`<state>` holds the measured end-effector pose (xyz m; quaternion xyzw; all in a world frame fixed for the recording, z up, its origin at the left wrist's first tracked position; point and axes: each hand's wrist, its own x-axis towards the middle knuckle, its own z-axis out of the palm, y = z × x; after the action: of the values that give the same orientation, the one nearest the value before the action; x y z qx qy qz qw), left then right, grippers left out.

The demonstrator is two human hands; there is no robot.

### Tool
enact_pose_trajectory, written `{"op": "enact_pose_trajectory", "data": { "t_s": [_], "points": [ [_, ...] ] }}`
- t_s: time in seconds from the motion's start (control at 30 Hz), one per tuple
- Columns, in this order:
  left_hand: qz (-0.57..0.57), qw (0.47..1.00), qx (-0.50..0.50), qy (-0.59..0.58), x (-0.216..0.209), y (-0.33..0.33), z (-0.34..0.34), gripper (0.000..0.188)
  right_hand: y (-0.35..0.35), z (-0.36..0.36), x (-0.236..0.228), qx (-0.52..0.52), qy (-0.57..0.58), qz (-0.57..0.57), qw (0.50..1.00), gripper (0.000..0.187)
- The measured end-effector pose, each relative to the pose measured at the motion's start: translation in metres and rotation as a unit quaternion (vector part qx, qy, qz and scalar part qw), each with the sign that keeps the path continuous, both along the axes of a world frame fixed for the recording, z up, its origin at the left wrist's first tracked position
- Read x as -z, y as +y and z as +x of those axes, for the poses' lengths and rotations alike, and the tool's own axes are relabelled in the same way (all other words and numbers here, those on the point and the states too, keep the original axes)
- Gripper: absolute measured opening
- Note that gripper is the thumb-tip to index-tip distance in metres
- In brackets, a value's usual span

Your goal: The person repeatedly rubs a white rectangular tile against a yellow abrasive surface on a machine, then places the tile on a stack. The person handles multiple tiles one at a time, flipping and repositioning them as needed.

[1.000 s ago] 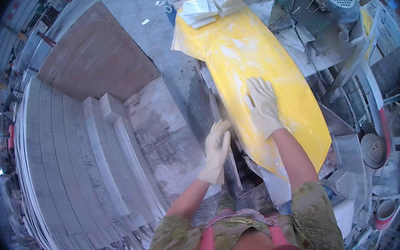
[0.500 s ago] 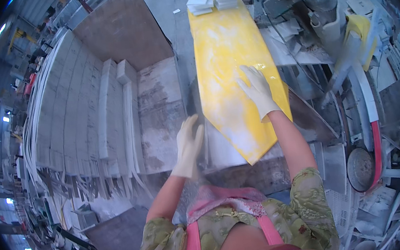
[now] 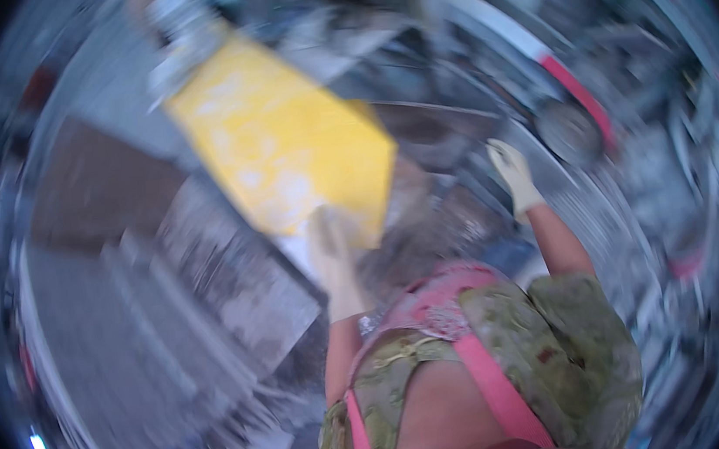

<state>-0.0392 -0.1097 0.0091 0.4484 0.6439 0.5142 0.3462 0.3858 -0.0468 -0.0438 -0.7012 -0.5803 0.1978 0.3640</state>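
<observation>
A pale glove covers my left hand, which is blurred by motion. It lies at the near edge of the yellow sheet, its fingers stretched out and nothing visibly held. The sheet is marked with white dust and comes to a blunt point toward me. Off to the right, my gloved right hand is away from the sheet, beside the edge of a grey metal panel. A dark gap shows between its slightly bent fingers, with nothing seen in them. Whether it touches the panel cannot be made out.
White slabs are stacked at the sheet's far end. Long grey strips lie on the left, with a brown board beyond them. A curved red-and-white bar and a round disc stand at the right among cluttered scrap.
The view has swung to the right. My right hand has left the yellow sheet and moved out to the right. My left hand now lies at the sheet's near edge.
</observation>
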Motion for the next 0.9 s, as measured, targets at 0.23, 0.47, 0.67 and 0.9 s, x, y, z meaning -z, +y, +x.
{"op": "enact_pose_trajectory", "data": {
  "t_s": [0.23,0.47,0.67,0.9],
  "points": [
    [0.027,0.989,0.087,0.112,-0.002,0.021,0.039,0.039,-0.043,0.151,-0.037,0.139,-0.107,0.011,0.984,0.040],
    [0.029,0.932,-0.042,0.359,0.002,0.060,0.078,0.043,0.088,0.231,-0.085,0.066,-0.117,0.028,0.991,0.047],
    [-0.091,0.876,-0.067,0.468,-0.011,0.099,0.123,0.024,0.213,0.304,-0.076,-0.188,-0.353,-0.021,0.916,0.084],
    [-0.113,0.860,-0.121,0.484,-0.001,0.097,0.128,0.033,0.269,0.287,-0.053,-0.237,-0.511,0.027,0.826,0.077]
  ]
}}
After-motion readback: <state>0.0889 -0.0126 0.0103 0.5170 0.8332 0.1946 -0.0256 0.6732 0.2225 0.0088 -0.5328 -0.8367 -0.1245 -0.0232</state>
